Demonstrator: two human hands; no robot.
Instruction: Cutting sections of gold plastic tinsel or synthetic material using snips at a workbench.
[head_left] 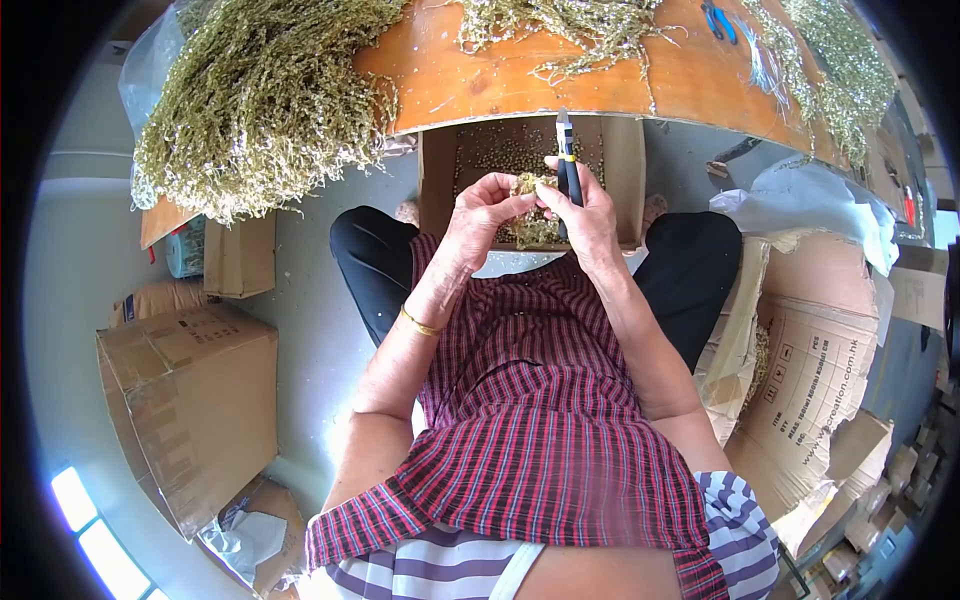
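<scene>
A curved wooden tabletop [520, 85], orange-brown and smooth, spans the top of the frame. Over its upper-left edge spills a great feathery heap of dried green stalks [260, 100], wiry and fine-branched. At lower left sits a closed brown cardboard box [190, 400], matte and creased. At centre top, beneath the table edge, stands an open cardboard carton [630, 170] with pale plant bits scattered inside. A red-and-black checked apron [540, 420] covers the lap. Just above it, over the carton, the left hand [480, 215] pinches a small tuft of dried sprigs [528, 187] between curled fingertips. The right hand [590, 220], touching the tuft, is closed around a slim dark utility knife [567, 160] that points upright, its blade seemingly out.
</scene>
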